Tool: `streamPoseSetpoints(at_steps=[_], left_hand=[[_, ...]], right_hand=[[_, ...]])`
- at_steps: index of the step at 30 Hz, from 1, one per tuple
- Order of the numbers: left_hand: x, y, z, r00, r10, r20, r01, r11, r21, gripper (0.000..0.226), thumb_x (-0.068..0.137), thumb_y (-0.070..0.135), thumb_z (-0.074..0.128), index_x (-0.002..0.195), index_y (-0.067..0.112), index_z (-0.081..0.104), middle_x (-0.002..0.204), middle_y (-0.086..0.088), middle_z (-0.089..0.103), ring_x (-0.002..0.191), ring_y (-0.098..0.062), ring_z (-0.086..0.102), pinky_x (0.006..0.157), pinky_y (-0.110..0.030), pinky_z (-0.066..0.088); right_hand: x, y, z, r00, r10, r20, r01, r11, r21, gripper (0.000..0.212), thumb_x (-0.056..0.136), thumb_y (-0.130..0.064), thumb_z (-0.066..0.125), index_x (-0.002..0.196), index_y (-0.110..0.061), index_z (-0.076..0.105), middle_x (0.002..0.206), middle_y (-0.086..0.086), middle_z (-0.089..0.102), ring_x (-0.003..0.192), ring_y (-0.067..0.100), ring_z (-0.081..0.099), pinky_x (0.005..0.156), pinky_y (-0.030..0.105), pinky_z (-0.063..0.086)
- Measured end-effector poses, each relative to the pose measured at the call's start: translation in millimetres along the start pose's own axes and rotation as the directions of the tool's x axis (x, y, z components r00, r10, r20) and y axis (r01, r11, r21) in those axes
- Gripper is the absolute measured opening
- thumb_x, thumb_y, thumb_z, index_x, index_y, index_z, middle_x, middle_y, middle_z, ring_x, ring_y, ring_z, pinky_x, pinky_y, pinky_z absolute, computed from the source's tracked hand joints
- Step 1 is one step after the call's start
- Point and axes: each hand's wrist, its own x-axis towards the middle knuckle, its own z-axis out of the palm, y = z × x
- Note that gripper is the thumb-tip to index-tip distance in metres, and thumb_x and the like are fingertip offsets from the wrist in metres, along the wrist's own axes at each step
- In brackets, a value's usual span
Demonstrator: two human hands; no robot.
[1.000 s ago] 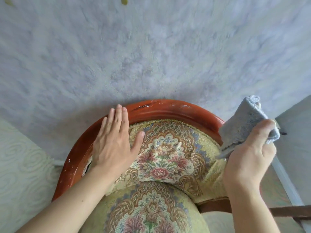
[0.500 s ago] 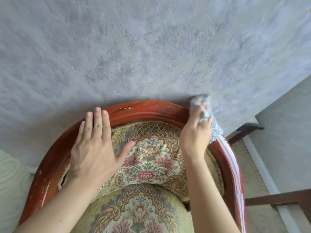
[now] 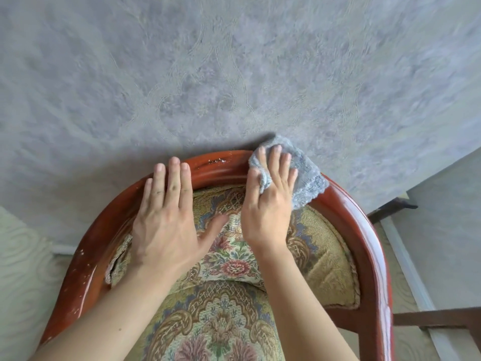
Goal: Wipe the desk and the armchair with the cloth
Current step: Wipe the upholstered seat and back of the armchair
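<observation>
I look down on an armchair with a curved red-brown wooden back rail (image 3: 359,230) and floral tapestry upholstery (image 3: 229,264). A grey cloth (image 3: 307,181) lies on top of the rail, right of its middle. My right hand (image 3: 268,204) presses flat on the cloth, fingers spread over it and thumb tucked under a fold. My left hand (image 3: 166,222) lies flat and open on the upholstered backrest, fingertips reaching onto the rail. White specks show on the rail between my hands and along its left side. The desk is out of view.
A grey patterned wall (image 3: 234,74) stands directly behind the chair. A second wall (image 3: 447,230) with a white skirting board runs along the right. Dark wooden furniture legs (image 3: 432,319) stand on the pale patterned floor (image 3: 23,269) at the right.
My right hand brought the cloth from the air at the right down onto the back rail, then slid it along the rail toward the middle. My left hand stayed on the backrest.
</observation>
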Motion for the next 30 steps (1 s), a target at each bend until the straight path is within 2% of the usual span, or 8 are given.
streamPoseSetpoints(at_steps=[8,17,20,23,25,27,29,30], left_hand=[[-0.6,1.2,2.4,0.999,-0.023,-0.032,0.020,0.994,-0.109,0.099,0.079,0.059,0.034,0.157,-0.002,0.022,0.166,-0.022,0.016,0.154,-0.038,0.013,0.125,-0.050,0.018],[-5.7,-12.1,-6.2,1.000,0.025,0.006,-0.025,0.996,-0.088,0.097,0.089,0.066,0.033,0.160,0.004,0.009,0.169,-0.014,0.005,0.156,-0.029,0.006,0.126,-0.047,0.016],[-9.0,-18.0,-4.9,1.000,0.025,0.015,-0.024,0.998,-0.062,0.096,0.094,0.070,0.024,0.160,0.005,-0.002,0.168,-0.012,-0.005,0.156,-0.028,0.000,0.127,-0.047,0.011],[-11.3,-21.7,-4.3,1.000,0.020,0.020,-0.018,0.998,-0.065,0.094,0.095,0.071,0.018,0.160,0.006,-0.003,0.168,-0.011,-0.006,0.156,-0.028,0.000,0.127,-0.046,0.009],[-11.4,-21.5,-3.8,1.000,0.016,0.016,-0.015,0.997,-0.073,0.094,0.094,0.071,0.016,0.160,0.007,-0.002,0.168,-0.011,-0.006,0.156,-0.028,0.001,0.127,-0.045,0.008],[-10.8,-19.7,-4.4,1.000,0.008,0.011,-0.007,0.996,-0.091,0.095,0.093,0.072,0.015,0.160,0.007,-0.002,0.168,-0.010,-0.005,0.156,-0.027,0.001,0.127,-0.045,0.007],[-10.4,-18.3,-5.5,1.000,0.004,0.011,-0.003,0.994,-0.112,0.096,0.092,0.072,0.017,0.160,0.007,0.001,0.169,-0.010,-0.004,0.156,-0.027,0.002,0.127,-0.044,0.007],[-10.3,-18.3,-6.1,1.000,0.004,0.012,-0.002,0.993,-0.117,0.097,0.091,0.072,0.019,0.161,0.006,0.002,0.169,-0.010,-0.002,0.156,-0.028,0.003,0.127,-0.044,0.007]], right_hand=[[-4.4,-35.3,15.6,0.933,-0.260,0.248,0.228,0.962,0.152,0.044,0.104,-0.030,0.035,0.143,-0.016,0.048,0.156,0.004,0.033,0.149,0.018,0.015,0.122,0.034,0.002],[5.8,-27.0,-8.1,0.861,-0.293,0.415,0.230,0.953,0.196,0.049,0.105,-0.038,0.019,0.147,-0.024,0.042,0.157,-0.007,0.032,0.148,0.003,0.013,0.122,0.026,0.004],[7.1,-14.4,-19.7,0.936,-0.207,0.284,0.165,0.972,0.165,0.038,0.106,-0.039,0.018,0.142,-0.046,0.030,0.154,-0.016,0.026,0.145,-0.006,0.009,0.120,0.021,0.002],[1.6,-4.2,-30.3,0.988,0.017,0.151,-0.051,0.974,0.222,0.049,0.102,-0.053,0.020,0.144,-0.037,0.039,0.143,-0.023,0.037,0.136,-0.014,0.023,0.119,0.025,0.017],[-3.3,-8.0,-34.3,0.958,0.264,0.108,-0.285,0.900,0.330,0.063,0.092,-0.073,0.022,0.119,-0.037,0.065,0.105,-0.033,0.063,0.103,-0.010,0.056,0.099,0.044,0.044],[-2.6,-14.4,-32.0,0.911,0.405,0.085,-0.400,0.808,0.432,0.053,0.089,-0.075,0.026,0.086,-0.048,0.071,0.068,-0.038,0.061,0.070,-0.008,0.058,0.079,0.051,0.050],[-3.2,-23.0,-23.3,0.940,0.322,0.113,-0.341,0.866,0.367,0.059,0.090,-0.075,0.023,0.112,-0.046,0.069,0.106,-0.029,0.065,0.111,0.000,0.054,0.101,0.040,0.038],[-6.6,-27.8,-16.4,0.976,0.171,0.137,-0.205,0.930,0.304,0.055,0.096,-0.066,0.022,0.134,-0.042,0.052,0.138,-0.020,0.050,0.134,-0.007,0.031,0.115,0.030,0.022]])
